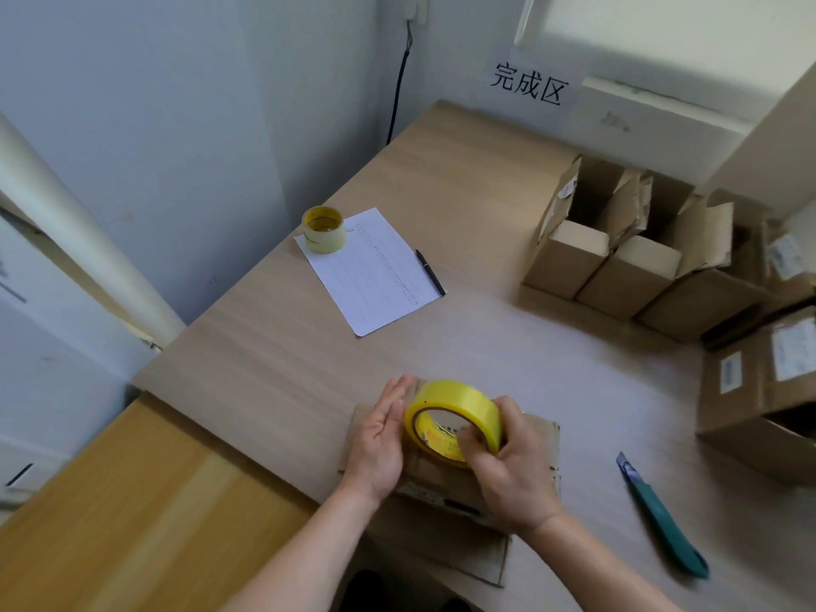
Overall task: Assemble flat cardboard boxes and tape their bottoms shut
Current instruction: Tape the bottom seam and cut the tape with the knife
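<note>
On the pale wood counter [287, 346], the left hand [379, 439] lies flat with straight fingers on a brown cardboard box [541, 448]. The right hand [508, 470] grips a yellow tape roll [450, 404]; taping looks barely begun. Several assembled boxes [618, 267] stand far right.

Small packing/work rm, office-type corner. Pale wood-grain table [309, 329] pushed vs. plain painted wall, paper sign [527, 83] w/ Chinese chars stuck above the far end. Assembled cardboard boxes [618, 258] grouped at table's rt side (some w/ shipping labels). Log sheet [371, 276] w/ pen [429, 272] beside it, spare tape roll [323, 229] on the sheet's corner, green box cutter [662, 519] near front edge.
</note>
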Available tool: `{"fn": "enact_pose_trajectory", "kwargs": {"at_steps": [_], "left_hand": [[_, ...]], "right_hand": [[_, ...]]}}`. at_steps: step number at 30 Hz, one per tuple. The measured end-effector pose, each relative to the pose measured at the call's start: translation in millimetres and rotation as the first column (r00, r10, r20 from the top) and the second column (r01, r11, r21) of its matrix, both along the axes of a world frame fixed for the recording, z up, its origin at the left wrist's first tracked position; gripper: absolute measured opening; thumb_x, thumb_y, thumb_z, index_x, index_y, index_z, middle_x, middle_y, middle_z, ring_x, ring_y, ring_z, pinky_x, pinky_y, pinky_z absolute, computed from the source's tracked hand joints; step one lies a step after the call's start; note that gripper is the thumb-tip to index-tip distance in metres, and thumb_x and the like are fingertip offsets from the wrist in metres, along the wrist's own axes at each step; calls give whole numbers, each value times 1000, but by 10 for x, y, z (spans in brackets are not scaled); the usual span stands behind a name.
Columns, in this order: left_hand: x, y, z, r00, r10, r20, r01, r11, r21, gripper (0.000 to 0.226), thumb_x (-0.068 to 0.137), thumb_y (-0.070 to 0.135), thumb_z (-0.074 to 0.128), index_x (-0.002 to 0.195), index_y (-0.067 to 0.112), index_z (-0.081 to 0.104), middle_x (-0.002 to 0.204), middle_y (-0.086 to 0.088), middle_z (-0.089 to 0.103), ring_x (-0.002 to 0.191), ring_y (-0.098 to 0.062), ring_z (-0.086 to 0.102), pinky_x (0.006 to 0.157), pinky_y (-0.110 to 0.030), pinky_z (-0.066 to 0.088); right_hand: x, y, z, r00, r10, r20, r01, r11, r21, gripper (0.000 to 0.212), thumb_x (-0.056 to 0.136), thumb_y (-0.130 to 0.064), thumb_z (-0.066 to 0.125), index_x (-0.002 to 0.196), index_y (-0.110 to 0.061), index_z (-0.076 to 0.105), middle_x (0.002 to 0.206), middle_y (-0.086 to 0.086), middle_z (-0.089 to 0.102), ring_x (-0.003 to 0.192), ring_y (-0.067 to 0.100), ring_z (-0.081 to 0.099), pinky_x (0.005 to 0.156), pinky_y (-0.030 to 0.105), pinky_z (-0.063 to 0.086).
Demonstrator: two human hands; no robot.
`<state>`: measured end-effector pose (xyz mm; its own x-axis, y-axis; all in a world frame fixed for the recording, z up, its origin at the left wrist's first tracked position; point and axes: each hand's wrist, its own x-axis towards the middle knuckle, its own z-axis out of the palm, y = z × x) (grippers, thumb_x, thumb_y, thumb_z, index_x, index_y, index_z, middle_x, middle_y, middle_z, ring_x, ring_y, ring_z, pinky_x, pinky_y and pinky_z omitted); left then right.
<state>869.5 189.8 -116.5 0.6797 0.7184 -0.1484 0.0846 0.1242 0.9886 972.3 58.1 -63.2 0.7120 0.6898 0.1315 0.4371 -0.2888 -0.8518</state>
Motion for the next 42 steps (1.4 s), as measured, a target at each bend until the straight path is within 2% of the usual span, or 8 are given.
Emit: {"fn": "enact_pose_trajectory", "kwargs": {"at_steps": [7, 13, 27, 31, 34, 37, 40, 42], "left_hand": [[8, -4, -17, 997, -10, -78, 16, 997, 76, 35, 103, 17, 40, 118, 46, 54, 136, 23, 48, 139, -1, 34, 116, -21, 23], [15, -37, 21, 992, 9, -128, 12, 986, 165, 33, 103, 15, 42, 126, 38, 51, 140, 14, 49, 138, -1, 37, 117, -23, 24], [30, -64, 97, 983, 21, -180, 4, 990, 138, 33, 103, 13, 43, 131, 29, 52, 139, 15, 50, 118, 23, 42, 96, 3, 29], [26, -36, 68, 972, 22, -235, -13, 999, 41, 44, 104, 20, 42, 147, 24, 37, 144, 19, 38, 118, 24, 39, 100, -2, 28], [18, 5, 54, 973, -10, -231, -21, 991, -132, 47, 105, 27, 40, 150, 30, 30, 144, 16, 41, 130, 1, 41, 113, -25, 31], [36, 22, 55, 982, -56, -179, -3, 950, -312, 42, 106, 25, 36, 147, 30, 38, 124, 22, 58, 105, 11, 59, 88, -15, 50], [56, 81, 140, 931, -92, -354, 46, 990, -135, 42, 106, 34, 30, 148, 30, 37, 148, 12, 42, 124, 5, 48, 103, -20, 40], [103, 120, 189, 710, 32, -703, 258, 917, 303, 52, 102, 51, 16, 150, 35, 28, 158, 2, 27, 143, -22, 28, 113, -40, 28]], "right_hand": [[405, -326, 548, 910, 186, -372, -166, 982, 87, 38, 71, -43, 66, 68, -7, 56, 61, 4, 49, 57, 16, 47, 52, 31, 37], [793, -852, 720, 917, 240, 319, 20, 770, -637, 42, 82, -63, 49, 69, -23, 55, 59, -4, 57, 61, 13, 52, 51, 29, 36], [836, -1108, -52, 976, 106, 190, 50, 742, -669, 42, 80, -71, 46, 71, -32, 56, 60, -9, 54, 64, 13, 51, 53, 27, 36], [858, -1108, -94, 994, 1, -112, -67, 805, -590, 42, 82, -66, 59, 120, -49, 52, 91, -16, 65, 83, 4, 60, 66, 22, 47], [873, -1045, -25, 983, 179, 32, -123, 785, -607, 78, 86, -50, 58, 144, -63, 6, 143, -19, 47, 121, 11, 55, 92, 30, 46], [826, -931, 5, 955, 295, 19, -225, 767, -601, 72, 89, -50, 43, 145, -61, 0, 160, -18, 21, 143, 10, 31, 110, 33, 34], [793, -863, -57, 954, 300, 0, -222, 705, -673, 58, 96, -61, 35, 146, -57, 4, 145, -11, 47, 123, 18, 51, 94, 33, 40], [774, -834, -63, 957, 288, 10, -198, 681, -705, 57, 97, -61, 34, 145, -56, 4, 132, -7, 58, 112, 23, 57, 87, 35, 42]]}}
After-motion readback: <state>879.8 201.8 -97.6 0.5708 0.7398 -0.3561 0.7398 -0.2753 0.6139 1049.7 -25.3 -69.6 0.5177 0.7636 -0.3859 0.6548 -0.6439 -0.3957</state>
